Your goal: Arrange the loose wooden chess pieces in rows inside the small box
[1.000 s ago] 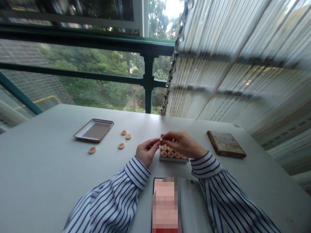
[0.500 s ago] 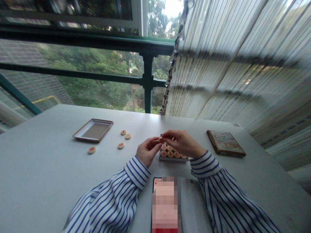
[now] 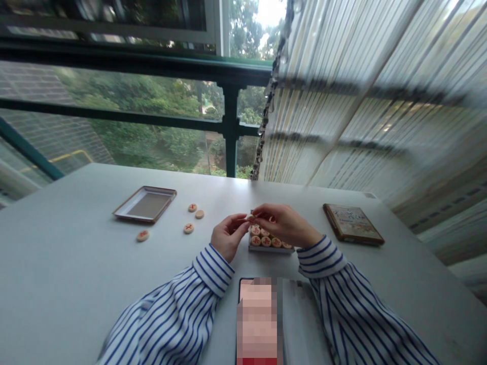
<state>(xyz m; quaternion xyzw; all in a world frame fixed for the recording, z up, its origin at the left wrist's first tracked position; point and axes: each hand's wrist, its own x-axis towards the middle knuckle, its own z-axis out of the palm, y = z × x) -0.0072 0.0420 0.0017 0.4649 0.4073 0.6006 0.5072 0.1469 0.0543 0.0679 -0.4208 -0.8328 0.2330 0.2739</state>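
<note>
Above the far left part of a shallow box (image 3: 266, 249), a small round Chinese chess piece (image 3: 250, 218) is pinched between both my hands. My left hand (image 3: 228, 237) grips it from the left with thumb and fingertips. From the right, my right hand (image 3: 285, 224) closes its fingers on the same piece and covers much of the box. In the box lie rows of pale Chinese chess pieces (image 3: 266, 242) with red characters. Left of my hands, several loose pieces (image 3: 188, 228) rest on the table, one showing a plain face.
An open box lid (image 3: 146, 205) lies at the left. A closed flat box (image 3: 353, 224) with a printed cover sits at the right. Near the front are a phone (image 3: 257, 319) and a clear plastic sheet or case (image 3: 304, 319) on the white table (image 3: 68, 263).
My two hands stay together at the piece, with only a slight shift of the fingers. The view has moved a little. The loose pieces and boxes stay put.
</note>
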